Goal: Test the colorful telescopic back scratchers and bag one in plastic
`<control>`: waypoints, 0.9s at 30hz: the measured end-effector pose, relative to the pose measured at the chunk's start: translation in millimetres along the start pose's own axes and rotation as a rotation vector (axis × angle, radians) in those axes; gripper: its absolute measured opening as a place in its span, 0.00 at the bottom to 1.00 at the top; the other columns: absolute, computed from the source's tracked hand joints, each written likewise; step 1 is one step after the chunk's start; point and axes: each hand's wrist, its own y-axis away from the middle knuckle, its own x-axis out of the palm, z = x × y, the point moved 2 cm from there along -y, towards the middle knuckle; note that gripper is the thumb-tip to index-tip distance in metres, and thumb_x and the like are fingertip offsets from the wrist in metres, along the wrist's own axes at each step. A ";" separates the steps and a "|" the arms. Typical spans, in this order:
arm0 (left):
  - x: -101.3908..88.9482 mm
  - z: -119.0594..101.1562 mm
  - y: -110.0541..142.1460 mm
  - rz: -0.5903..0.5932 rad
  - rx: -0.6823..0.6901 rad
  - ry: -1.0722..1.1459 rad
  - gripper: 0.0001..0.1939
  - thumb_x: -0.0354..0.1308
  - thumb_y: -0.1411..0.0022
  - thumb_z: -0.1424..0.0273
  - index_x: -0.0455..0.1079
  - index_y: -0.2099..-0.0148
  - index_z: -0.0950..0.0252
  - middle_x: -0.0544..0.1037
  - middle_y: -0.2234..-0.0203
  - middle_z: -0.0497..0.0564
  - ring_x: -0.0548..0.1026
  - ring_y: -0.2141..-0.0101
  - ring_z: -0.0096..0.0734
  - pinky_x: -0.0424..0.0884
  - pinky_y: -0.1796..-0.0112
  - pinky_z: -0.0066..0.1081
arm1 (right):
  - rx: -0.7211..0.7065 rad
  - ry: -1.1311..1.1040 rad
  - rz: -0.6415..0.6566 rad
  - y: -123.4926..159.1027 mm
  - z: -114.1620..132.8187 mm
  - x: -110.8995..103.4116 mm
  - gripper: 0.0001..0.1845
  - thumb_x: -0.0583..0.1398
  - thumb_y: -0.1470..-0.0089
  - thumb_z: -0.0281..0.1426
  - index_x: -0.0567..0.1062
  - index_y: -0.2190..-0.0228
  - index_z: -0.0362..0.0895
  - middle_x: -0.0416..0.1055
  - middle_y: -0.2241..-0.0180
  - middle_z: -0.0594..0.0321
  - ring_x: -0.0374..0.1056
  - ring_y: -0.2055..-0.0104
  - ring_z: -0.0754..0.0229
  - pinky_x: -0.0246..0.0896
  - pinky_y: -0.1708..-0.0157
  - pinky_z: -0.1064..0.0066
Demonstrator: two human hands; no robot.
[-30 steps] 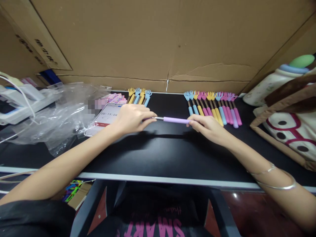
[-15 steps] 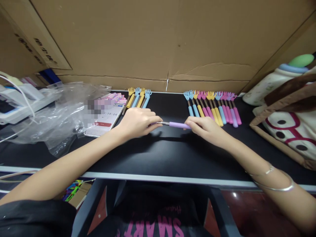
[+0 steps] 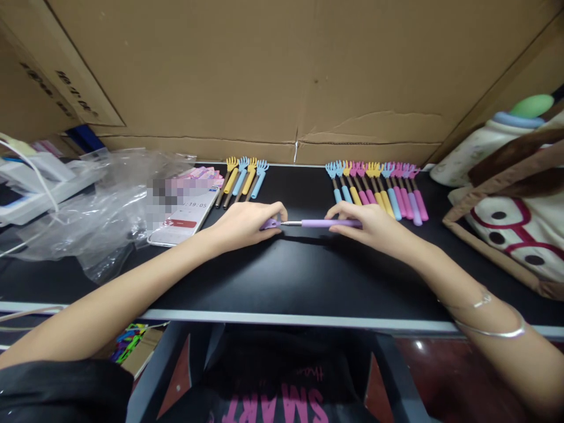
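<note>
The left hand (image 3: 249, 226) pinches the purple end piece (image 3: 270, 224) of a thin rod between thumb and fingers; facing it, the right hand (image 3: 374, 226) grips the rod's purple handle (image 3: 317, 223). Bare metal shaft (image 3: 291, 224) shows just beside the left fingertips. Beyond that hand lie four scratchers (image 3: 249, 181) and a phone (image 3: 196, 208); beyond the other, a longer row of scratchers (image 3: 393, 202).

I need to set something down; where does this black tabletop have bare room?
Mainly the tabletop between the front edge, left hand and right hand; also between the left stick row and right stick row. Crowded: left, with plastic bag and phone; far right, with patterned bag and bottle.
</note>
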 end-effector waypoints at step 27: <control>-18.7 8.9 2.7 0.145 0.142 -0.025 0.13 0.57 0.40 0.57 0.73 0.54 0.52 0.77 0.64 0.42 0.75 0.63 0.26 0.59 0.70 0.24 | -0.108 0.239 0.123 2.6 -5.1 -4.6 0.14 0.56 0.43 0.43 0.76 0.66 0.47 0.67 0.73 0.61 0.61 0.67 0.59 0.52 0.72 0.71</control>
